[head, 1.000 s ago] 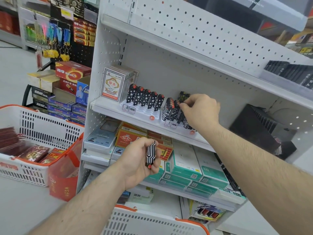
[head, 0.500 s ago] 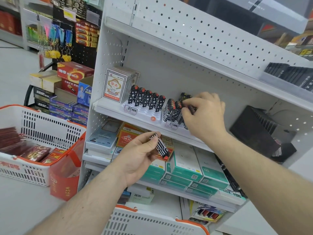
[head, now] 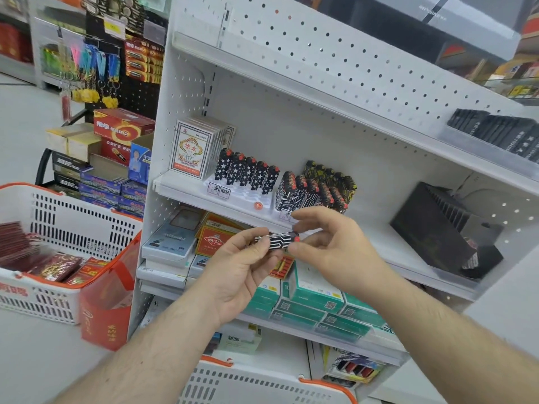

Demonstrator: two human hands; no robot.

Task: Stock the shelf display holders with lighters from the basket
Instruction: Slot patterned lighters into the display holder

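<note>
Seen from the head camera: left hand (head: 242, 272) raised palm-up before the shelf unit, thumb and fingertips pinching a black lighter (head: 277, 242) with white circuit lines, laid sideways, red cap toward the right. Right hand (head: 329, 246) meeting it from the other side, thumb and forefinger closing on the red-capped end, remaining fingers loosely spread. Both held just below the front edge of the middle shelf (head: 180, 188). Up on that shelf, a white display holder (head: 233, 193) carrying a row of star-patterned lighters (head: 248, 173), front slots bare; just beside it to the right, a second holder packed with circuit-patterned lighters (head: 303, 191) and yellow-patterned ones behind. Card boxes (head: 192, 147) upright at the shelf's left end. White and orange basket (head: 250, 383) at the bottom edge; another (head: 75, 217) at left, holding red packets.
</note>
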